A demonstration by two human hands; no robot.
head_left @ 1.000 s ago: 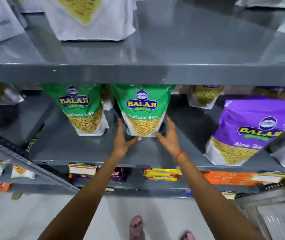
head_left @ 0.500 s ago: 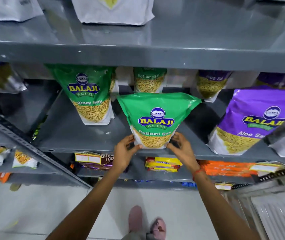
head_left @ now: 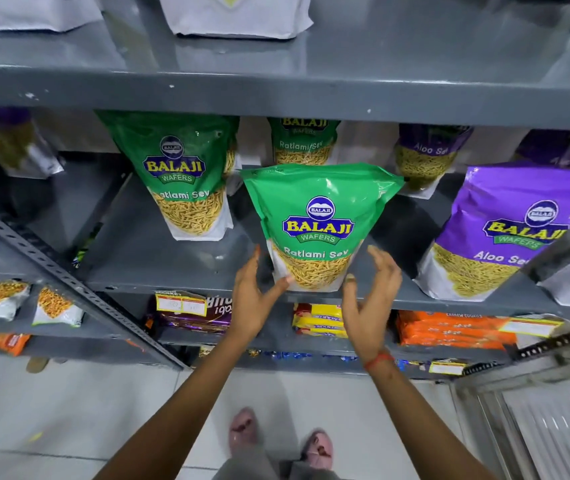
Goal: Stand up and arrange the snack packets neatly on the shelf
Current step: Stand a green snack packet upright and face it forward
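Standing upright at front edge of middle shelf (head_left: 158,271): green packet (head_left: 318,226). Flanking its base: left hand (head_left: 252,299) and right hand (head_left: 368,303), fingers (head_left: 385,268) spread apart, left thumb touching lower corner, right just beside. Appearing light, soft-walled, glossy, likely slippery; holding low at both sides advised. Leaving open room leftward toward second green packet (head_left: 179,174); purple packet (head_left: 505,233) standing near on right. Overhanging closely: upper shelf (head_left: 276,95).

Ratlami Sev packet (head_left: 318,226) stands upright at front edge of mid shelf (head_left: 158,268), btwn left hand (head_left: 254,299) & right hand (head_left: 368,303). 2nd Ratlami packet (head_left: 183,178) to its left, further back. Aloo Sev packet (head_left: 498,233) on right. 3rd Ratlami packet (head_left: 302,142) behind
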